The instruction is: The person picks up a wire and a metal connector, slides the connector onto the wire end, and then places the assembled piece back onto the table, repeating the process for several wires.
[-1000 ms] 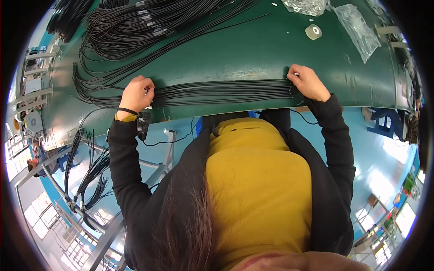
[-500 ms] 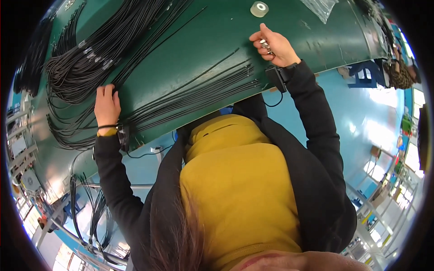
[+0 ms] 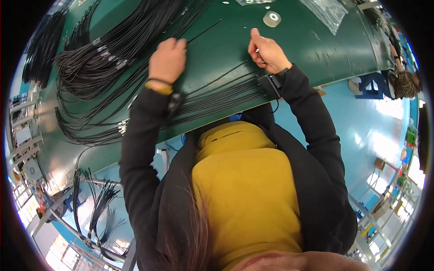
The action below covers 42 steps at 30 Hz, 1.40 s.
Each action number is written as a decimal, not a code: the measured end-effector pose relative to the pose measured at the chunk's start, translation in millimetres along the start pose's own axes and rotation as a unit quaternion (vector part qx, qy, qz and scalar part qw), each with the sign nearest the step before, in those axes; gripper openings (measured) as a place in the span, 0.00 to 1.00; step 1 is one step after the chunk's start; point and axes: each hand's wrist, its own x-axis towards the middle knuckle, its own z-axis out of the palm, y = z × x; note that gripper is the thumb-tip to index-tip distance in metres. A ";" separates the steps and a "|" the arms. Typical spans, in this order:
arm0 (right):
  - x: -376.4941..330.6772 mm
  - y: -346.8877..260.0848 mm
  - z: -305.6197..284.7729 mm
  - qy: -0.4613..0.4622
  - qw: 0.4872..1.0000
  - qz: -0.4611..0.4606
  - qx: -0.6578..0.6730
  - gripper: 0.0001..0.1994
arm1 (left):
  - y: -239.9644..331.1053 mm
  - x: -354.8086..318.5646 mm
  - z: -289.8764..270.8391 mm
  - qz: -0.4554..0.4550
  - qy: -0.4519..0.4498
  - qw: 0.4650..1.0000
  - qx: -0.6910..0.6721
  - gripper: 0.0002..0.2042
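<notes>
My left hand (image 3: 168, 58) is over the table, slightly blurred, with its fingers curled in. Beneath and beside it run black cables (image 3: 135, 97), and whatever its fingertips hold is hidden. My right hand (image 3: 270, 53) is closed round small silvery metal pieces, only a sliver of which shows between thumb and fingers. Below it the ends of a row of black cables (image 3: 226, 92) reach toward my right wrist. One cable (image 3: 205, 30) sticks out to the right past my left hand. White tags (image 3: 122, 127) band the near cables beside my left sleeve.
A big looped bundle of black cables (image 3: 83, 74) covers the green table's (image 3: 289, 34) left part, with another bundle (image 3: 44, 54) farther left. A tape roll (image 3: 271, 19) and a clear plastic bag (image 3: 326, 16) lie at the back right. More cables (image 3: 97, 203) hang from a rail below left.
My left hand has moved right and away from me, off the near cables' left part. My right hand has shifted slightly and closed further over the metal pieces.
</notes>
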 end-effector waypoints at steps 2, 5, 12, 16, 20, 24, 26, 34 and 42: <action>1.9 -0.6 -2.5 -0.023 0.999 0.029 0.036 0.26 | 8.3 15.1 24.4 0.023 0.007 0.999 0.045 0.05; 5.0 1.7 -16.2 -0.097 0.990 0.052 0.094 0.25 | 22.4 16.3 31.5 0.012 -0.027 0.998 0.053 0.04; -0.2 6.7 -12.2 -0.109 0.984 0.032 0.136 0.15 | 27.0 -19.4 -5.8 -0.101 -0.038 0.988 0.112 0.04; -3.1 8.0 -15.2 -0.113 0.988 -0.001 0.102 0.12 | 4.0 -31.2 -16.9 -0.163 -0.089 0.973 0.139 0.07; -4.3 4.6 -15.5 -0.112 0.988 -0.001 0.109 0.12 | -4.1 -46.8 -32.4 -0.079 -0.167 0.982 0.041 0.09; -4.8 6.2 -18.0 -0.108 0.986 -0.012 0.123 0.12 | -19.1 -56.8 -51.0 -0.051 -0.276 0.945 -0.167 0.09; -3.3 8.9 -22.0 -0.109 0.986 -0.031 0.119 0.12 | -26.1 -55.3 -49.6 -0.057 -0.314 0.915 -0.248 0.09; -3.7 14.9 -17.1 -0.058 0.993 -0.012 0.105 0.10 | -38.3 -21.9 -2.0 -0.075 -0.014 0.997 0.002 0.11; 0.9 17.2 -17.6 -0.087 0.987 -0.029 0.134 0.13 | 34.4 -1.1 19.8 -0.068 0.010 0.997 0.019 0.08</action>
